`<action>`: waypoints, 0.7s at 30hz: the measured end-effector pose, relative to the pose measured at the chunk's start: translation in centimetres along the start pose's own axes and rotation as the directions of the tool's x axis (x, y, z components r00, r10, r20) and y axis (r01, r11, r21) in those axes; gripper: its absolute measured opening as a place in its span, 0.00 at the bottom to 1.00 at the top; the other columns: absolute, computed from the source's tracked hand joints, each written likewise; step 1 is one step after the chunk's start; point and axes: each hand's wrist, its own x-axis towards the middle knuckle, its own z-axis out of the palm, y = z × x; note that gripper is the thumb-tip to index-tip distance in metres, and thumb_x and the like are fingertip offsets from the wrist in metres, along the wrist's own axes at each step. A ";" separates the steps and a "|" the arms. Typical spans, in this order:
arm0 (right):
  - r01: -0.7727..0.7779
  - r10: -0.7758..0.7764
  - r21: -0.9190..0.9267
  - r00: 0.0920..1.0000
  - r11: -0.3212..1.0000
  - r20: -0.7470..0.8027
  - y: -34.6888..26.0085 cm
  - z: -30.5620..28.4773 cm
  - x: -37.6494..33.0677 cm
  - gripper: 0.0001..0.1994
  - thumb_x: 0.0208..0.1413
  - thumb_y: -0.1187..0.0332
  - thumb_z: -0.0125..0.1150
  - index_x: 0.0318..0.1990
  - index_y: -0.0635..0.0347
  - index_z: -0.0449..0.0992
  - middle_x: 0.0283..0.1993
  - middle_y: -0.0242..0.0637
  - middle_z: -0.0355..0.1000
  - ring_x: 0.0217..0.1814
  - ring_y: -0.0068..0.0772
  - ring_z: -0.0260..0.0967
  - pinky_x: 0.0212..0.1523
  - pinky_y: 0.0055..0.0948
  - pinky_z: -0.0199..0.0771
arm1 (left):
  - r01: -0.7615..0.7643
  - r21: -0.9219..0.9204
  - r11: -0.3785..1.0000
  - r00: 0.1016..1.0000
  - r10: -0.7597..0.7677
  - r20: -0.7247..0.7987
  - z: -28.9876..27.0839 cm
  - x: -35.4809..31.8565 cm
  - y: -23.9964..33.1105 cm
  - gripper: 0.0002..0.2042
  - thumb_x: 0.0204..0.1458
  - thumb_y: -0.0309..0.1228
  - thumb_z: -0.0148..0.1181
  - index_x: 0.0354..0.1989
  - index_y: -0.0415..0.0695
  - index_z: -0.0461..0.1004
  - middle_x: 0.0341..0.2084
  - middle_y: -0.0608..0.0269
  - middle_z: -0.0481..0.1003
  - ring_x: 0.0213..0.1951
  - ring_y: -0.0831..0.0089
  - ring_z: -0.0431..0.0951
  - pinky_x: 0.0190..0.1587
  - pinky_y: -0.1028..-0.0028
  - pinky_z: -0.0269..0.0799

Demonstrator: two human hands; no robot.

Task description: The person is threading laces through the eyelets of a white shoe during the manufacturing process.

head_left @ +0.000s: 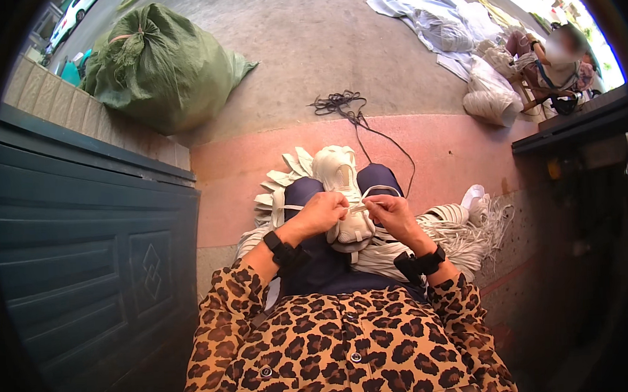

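A white shoe upper (343,188) lies on my lap between my knees, toe pointing away. My left hand (320,212) pinches a flat white lace (360,208) at the shoe's near end. My right hand (392,213) grips the same lace from the other side, the two hands almost touching. A loop of the lace (382,188) arches over my right knee. Both wrists wear black bands.
Stacked white insoles (275,187) fan out by my left knee. A heap of white laces (463,231) lies to my right. A dark green door (85,255) stands left, a green sack (161,62) beyond it. A black cord (345,107) trails on the ground. Another person (553,63) sits far right among white bags.
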 end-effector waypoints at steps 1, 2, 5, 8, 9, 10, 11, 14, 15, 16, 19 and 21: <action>0.007 -0.007 -0.007 0.999 1.000 0.033 -0.1 -0.2 -0.1 0.11 0.56 0.68 0.56 0.39 0.68 0.76 0.24 0.30 0.72 0.24 0.15 0.66 0.26 0.17 0.66 | -0.014 0.131 0.991 0.999 0.021 -0.049 0.3 0.1 0.1 0.09 0.48 0.29 0.52 0.34 0.38 0.74 0.22 0.55 0.76 0.28 0.64 0.76 0.33 0.69 0.70; 0.001 -0.001 0.001 1.000 1.000 0.031 -0.1 -0.3 -0.2 0.11 0.56 0.68 0.56 0.39 0.68 0.76 0.24 0.30 0.72 0.24 0.15 0.66 0.25 0.17 0.66 | -0.020 0.238 0.971 0.995 0.043 -0.093 0.6 0.2 0.3 0.09 0.47 0.29 0.52 0.33 0.38 0.75 0.22 0.52 0.76 0.28 0.60 0.77 0.33 0.67 0.70; 0.026 -0.023 -0.065 0.999 0.998 0.042 -0.4 -0.7 -0.1 0.10 0.55 0.70 0.57 0.39 0.69 0.76 0.23 0.33 0.73 0.24 0.16 0.67 0.25 0.18 0.67 | 0.016 0.438 0.899 0.986 0.060 -0.158 1.2 0.3 0.8 0.09 0.46 0.30 0.52 0.30 0.39 0.75 0.22 0.47 0.74 0.30 0.53 0.76 0.34 0.63 0.71; 0.039 -0.036 -0.034 0.995 0.999 0.097 -0.6 -1.1 -0.1 0.10 0.54 0.71 0.57 0.39 0.69 0.76 0.23 0.33 0.73 0.23 0.17 0.67 0.24 0.19 0.67 | 0.094 0.524 0.847 0.990 -0.026 -0.135 1.2 0.5 1.3 0.09 0.45 0.30 0.52 0.28 0.39 0.75 0.23 0.46 0.74 0.30 0.52 0.76 0.35 0.62 0.71; 0.043 -0.036 -0.042 0.989 0.998 0.143 -0.7 -1.3 -0.1 0.09 0.56 0.72 0.56 0.40 0.70 0.76 0.26 0.31 0.73 0.27 0.16 0.67 0.28 0.17 0.68 | 0.117 0.538 0.835 0.991 -0.061 -0.122 1.1 0.6 1.5 0.09 0.45 0.30 0.51 0.28 0.39 0.75 0.23 0.47 0.74 0.31 0.52 0.76 0.35 0.61 0.71; 0.055 -0.048 -0.047 0.988 0.997 0.146 -0.7 -1.3 -0.1 0.09 0.56 0.72 0.56 0.40 0.70 0.76 0.26 0.31 0.73 0.27 0.16 0.67 0.28 0.17 0.68 | 0.135 0.538 0.832 0.991 -0.100 -0.093 1.1 0.8 1.7 0.09 0.44 0.29 0.51 0.28 0.39 0.76 0.25 0.46 0.75 0.32 0.51 0.76 0.36 0.60 0.71; 0.065 -0.056 -0.057 0.987 0.996 0.152 -0.7 -1.4 -0.1 0.09 0.56 0.72 0.56 0.40 0.70 0.76 0.26 0.31 0.73 0.27 0.16 0.67 0.27 0.17 0.68 | 0.147 0.532 0.833 0.989 -0.132 -0.068 1.1 0.9 1.9 0.09 0.44 0.29 0.51 0.28 0.40 0.76 0.26 0.45 0.75 0.34 0.50 0.76 0.38 0.59 0.70; 0.105 -0.096 -0.052 0.984 0.993 0.150 -0.6 -1.4 -0.1 0.10 0.55 0.71 0.57 0.39 0.68 0.76 0.24 0.34 0.72 0.24 0.19 0.67 0.26 0.20 0.68 | 0.170 0.557 0.813 0.981 -0.192 -0.020 1.2 1.6 2.3 0.09 0.43 0.28 0.51 0.29 0.39 0.76 0.30 0.43 0.75 0.37 0.48 0.76 0.39 0.57 0.70; 0.113 -0.108 -0.030 0.984 0.993 0.141 -0.5 -1.4 -0.1 0.10 0.54 0.70 0.58 0.39 0.67 0.77 0.23 0.37 0.72 0.23 0.21 0.68 0.25 0.22 0.67 | 0.162 0.590 0.791 0.982 -0.187 -0.020 1.3 1.8 2.3 0.09 0.43 0.27 0.51 0.29 0.39 0.76 0.30 0.43 0.75 0.37 0.48 0.76 0.39 0.57 0.70; 0.107 -0.103 -0.021 0.985 0.994 0.141 -0.4 -1.3 -0.1 0.10 0.52 0.69 0.59 0.39 0.65 0.77 0.22 0.40 0.72 0.22 0.23 0.68 0.25 0.23 0.67 | 0.169 0.619 0.767 0.981 -0.193 -0.028 1.4 2.0 2.3 0.09 0.43 0.27 0.51 0.29 0.39 0.76 0.30 0.43 0.75 0.37 0.48 0.76 0.39 0.57 0.70; 0.141 -0.132 -0.041 0.977 0.989 0.168 -0.5 -1.1 -0.1 0.09 0.53 0.68 0.58 0.39 0.62 0.78 0.22 0.40 0.73 0.23 0.26 0.70 0.25 0.24 0.67 | 0.179 0.653 0.736 0.971 -0.237 0.001 2.0 2.7 2.1 0.09 0.43 0.27 0.52 0.29 0.38 0.76 0.32 0.42 0.75 0.37 0.48 0.76 0.39 0.57 0.70; 0.164 -0.154 -0.039 0.970 0.986 0.188 -0.7 -1.1 -0.1 0.09 0.53 0.68 0.58 0.39 0.62 0.78 0.23 0.40 0.73 0.23 0.26 0.71 0.25 0.24 0.68 | 0.125 0.636 0.762 0.987 -0.164 0.002 2.4 2.6 1.8 0.08 0.45 0.31 0.53 0.26 0.39 0.74 0.28 0.44 0.74 0.35 0.48 0.74 0.37 0.57 0.69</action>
